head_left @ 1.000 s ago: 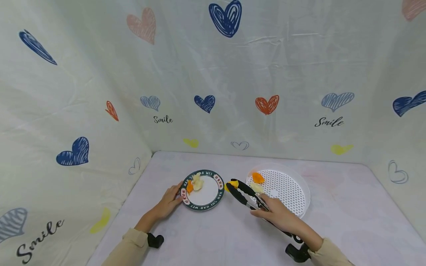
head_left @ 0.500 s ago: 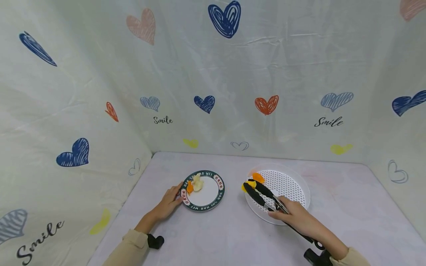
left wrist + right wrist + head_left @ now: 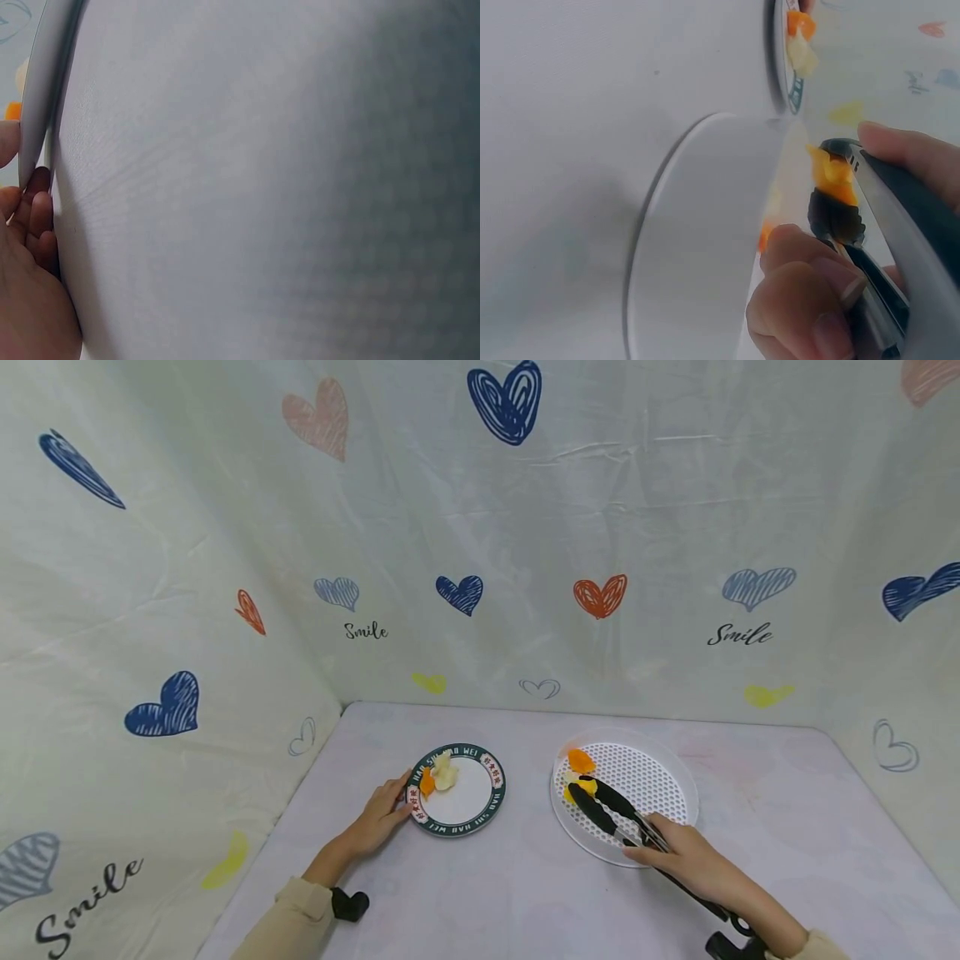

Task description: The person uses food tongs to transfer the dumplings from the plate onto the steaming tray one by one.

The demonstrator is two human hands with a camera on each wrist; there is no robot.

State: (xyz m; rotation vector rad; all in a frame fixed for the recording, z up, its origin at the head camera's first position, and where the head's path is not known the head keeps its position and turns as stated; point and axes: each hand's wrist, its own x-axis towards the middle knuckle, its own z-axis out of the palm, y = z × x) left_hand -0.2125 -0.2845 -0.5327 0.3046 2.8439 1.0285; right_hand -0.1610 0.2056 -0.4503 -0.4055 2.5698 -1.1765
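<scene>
My left hand (image 3: pixel 378 821) pinches the near-left rim of a white plate (image 3: pixel 468 797) with a green lettered border. In the left wrist view, the fingers (image 3: pixel 41 217) lie under the plate's edge. An orange piece (image 3: pixel 427 782) and a pale cream piece (image 3: pixel 445 772) rest on the plate. My right hand (image 3: pixel 690 856) grips black-tipped metal tongs (image 3: pixel 641 831). Between the tong tips is a yellow piece (image 3: pixel 836 176), held over the left part of a round white perforated tray (image 3: pixel 637 777). Another orange piece (image 3: pixel 581 761) lies in that tray, and a pale piece beside it is mostly hidden.
Both plate and tray stand on a pale table (image 3: pixel 517 877), with a gap between them. Behind and to the left hangs a white curtain (image 3: pixel 660 510) printed with hearts. A black camera mount (image 3: pixel 350 905) sits on the left wrist.
My right hand has carried the tongs and the yellow piece rightward, from the gap beside the plate to over the tray. The left hand and plate have stayed put.
</scene>
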